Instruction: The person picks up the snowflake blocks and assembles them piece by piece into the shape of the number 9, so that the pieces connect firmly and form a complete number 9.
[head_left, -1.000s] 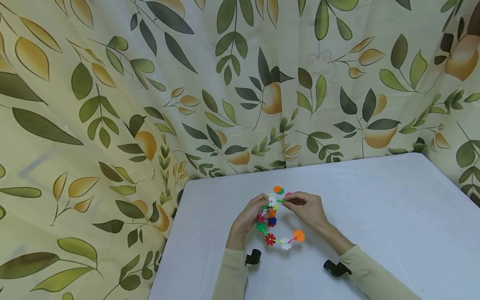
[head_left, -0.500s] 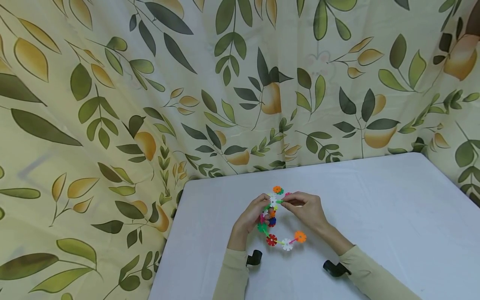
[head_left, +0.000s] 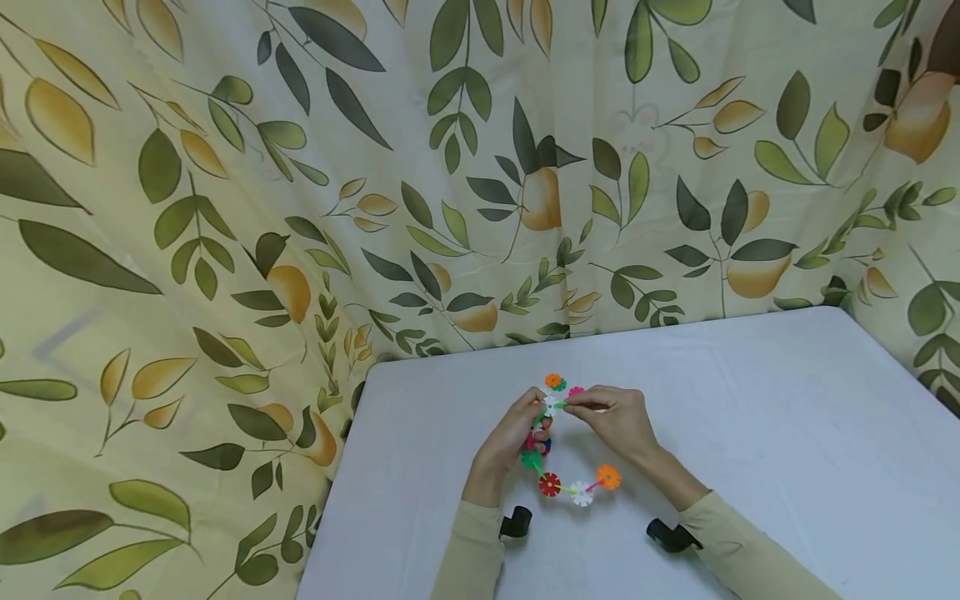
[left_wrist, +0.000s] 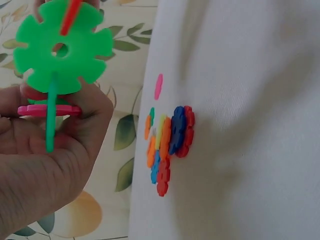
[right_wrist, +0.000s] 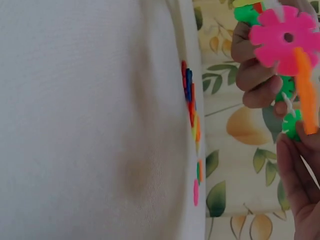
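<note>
Notched plastic flower discs are slotted edge to edge in a chain, which my left hand (head_left: pixel 504 437) grips. Its loose end curves below through a red disc (head_left: pixel 550 484), a white disc (head_left: pixel 582 493) and an orange disc (head_left: pixel 609 477). In the left wrist view, a large green disc (left_wrist: pixel 37 50) and a pink disc (left_wrist: pixel 37 110) show close by the left hand. Thumb and fingers of my right hand (head_left: pixel 621 421) pinch a green disc (right_wrist: pixel 291 126) at a white disc (head_left: pixel 551 405) between the hands. The right wrist view shows a pink disc (right_wrist: pixel 270 40) in front.
Loose flower discs lie on the white-covered table (head_left: pixel 750 417) beyond the hands, among them an orange disc (head_left: pixel 553 380), a pink disc (left_wrist: pixel 158 86) and a blue disc (left_wrist: pixel 177 131). A leaf-patterned curtain (head_left: pixel 450 208) hangs behind the table's far edge.
My left hand has shifted slightly right and down, and the hanging chain end has swung a little the same way. The right hand stays nearly still, pinching the green disc.
</note>
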